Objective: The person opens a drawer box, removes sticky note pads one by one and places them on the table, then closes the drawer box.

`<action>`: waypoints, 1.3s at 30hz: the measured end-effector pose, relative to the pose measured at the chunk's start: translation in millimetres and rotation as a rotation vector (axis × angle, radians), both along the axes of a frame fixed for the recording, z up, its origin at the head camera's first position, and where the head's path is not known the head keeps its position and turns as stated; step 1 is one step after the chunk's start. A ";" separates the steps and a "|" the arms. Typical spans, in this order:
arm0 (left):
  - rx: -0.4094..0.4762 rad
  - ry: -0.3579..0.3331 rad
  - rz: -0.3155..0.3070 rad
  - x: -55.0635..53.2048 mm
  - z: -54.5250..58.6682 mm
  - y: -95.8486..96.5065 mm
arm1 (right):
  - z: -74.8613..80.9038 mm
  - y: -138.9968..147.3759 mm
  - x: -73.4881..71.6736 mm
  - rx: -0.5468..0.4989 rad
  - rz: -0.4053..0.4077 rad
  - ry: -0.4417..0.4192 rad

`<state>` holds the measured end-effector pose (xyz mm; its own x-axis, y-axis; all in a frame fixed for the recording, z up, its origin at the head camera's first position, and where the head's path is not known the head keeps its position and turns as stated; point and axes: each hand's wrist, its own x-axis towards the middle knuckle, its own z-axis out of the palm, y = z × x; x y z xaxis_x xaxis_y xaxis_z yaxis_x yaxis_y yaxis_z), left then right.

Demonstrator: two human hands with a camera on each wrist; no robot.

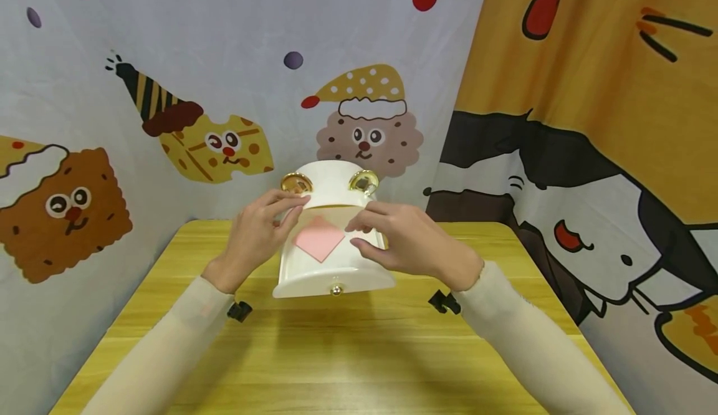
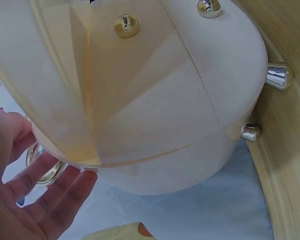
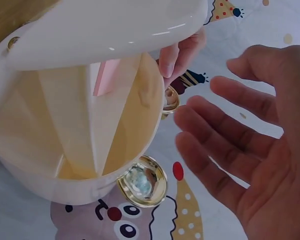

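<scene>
A white rounded container [image 1: 328, 184] with gold fittings stands upright on the table, its front panel [image 1: 331, 278] tilted outward. Inside the opening, a pink square of paper [image 1: 320, 240] lies against a pale slanted divider [image 3: 75, 115]. My left hand [image 1: 255, 231] is at the container's left edge. In the left wrist view, its fingertips [image 2: 85, 180] touch the outer rim, with part of the hand hidden behind the panel. My right hand [image 1: 401, 237] hovers by the right side of the opening, fingers loosely bent and apart, holding nothing; the palm shows in the right wrist view.
Two gold round cups [image 1: 296, 183] sit on the container's top, and a gold knob [image 1: 336, 290] is on the front panel. A yellow wood-grain table [image 1: 348, 352] lies beneath. Printed cartoon curtains [image 1: 235, 41] hang behind and at both sides.
</scene>
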<state>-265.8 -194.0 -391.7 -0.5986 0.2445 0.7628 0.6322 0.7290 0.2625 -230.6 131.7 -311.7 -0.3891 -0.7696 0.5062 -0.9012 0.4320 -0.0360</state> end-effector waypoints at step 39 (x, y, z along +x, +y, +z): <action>-0.009 0.004 0.012 2.1 -0.9 0.7 | 19.8 -26.7 -28.9 0.281 0.055 -0.270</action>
<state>-263.7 -193.3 -392.7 -0.5983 0.2437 0.7633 0.6243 0.7390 0.2534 -259.5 105.0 -291.9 -0.4341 -0.8869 0.1581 -0.8974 0.4104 -0.1620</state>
